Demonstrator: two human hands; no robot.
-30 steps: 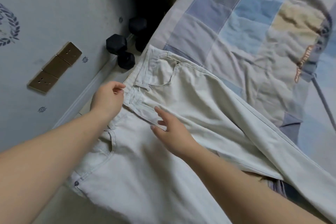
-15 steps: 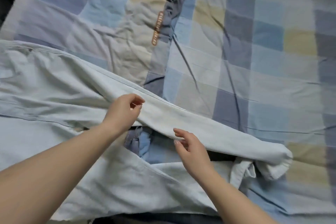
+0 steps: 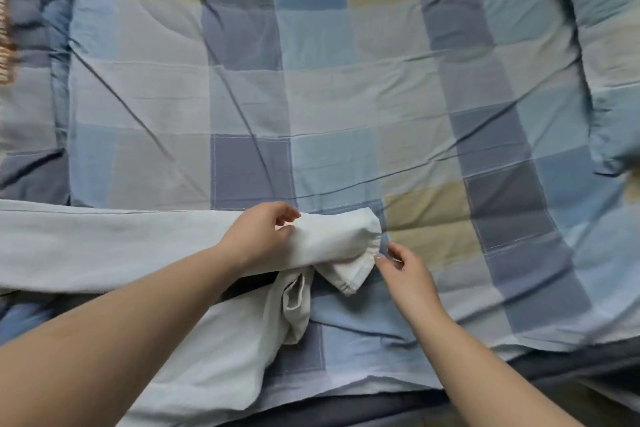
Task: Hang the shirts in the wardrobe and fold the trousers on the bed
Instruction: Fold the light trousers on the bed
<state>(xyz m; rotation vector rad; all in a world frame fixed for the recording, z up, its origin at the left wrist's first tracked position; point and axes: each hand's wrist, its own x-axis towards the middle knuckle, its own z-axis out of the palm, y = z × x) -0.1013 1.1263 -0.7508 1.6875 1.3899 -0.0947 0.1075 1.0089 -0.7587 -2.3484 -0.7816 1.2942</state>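
Head view: pale trousers (image 3: 114, 239) lie across the near edge of a bed (image 3: 329, 87) covered in a blue, grey and tan check quilt, waist end out of frame to the left, leg ends near the middle of the picture. My left hand (image 3: 258, 236) rests on the upper leg just short of its hem, fingers loosely curled; I cannot tell whether this grip has closed on the cloth or merely lies on it. My right hand (image 3: 403, 265) hovers just beside the hem, fingertips (image 3: 379, 256) touching or nearly touching its edge, the thumb and forefinger slightly apart and nothing plainly pinched between them.

The upper leg's hem (image 3: 349, 274) is turned under at one corner. The lower leg (image 3: 242, 340) runs towards the bed's edge and ends in a bunched, twisted cuff (image 3: 296, 305), so the two legs are not yet laid one on the other.

As I read it, the step in hand is squaring the leg ends before the first fold. To do it well, I would pinch each hem at its corners, draw the upper leg taut along its length, untwist the lower cuff, then lay seam on seam and smooth outward from the waist. No shirts or wardrobe appear in this view.
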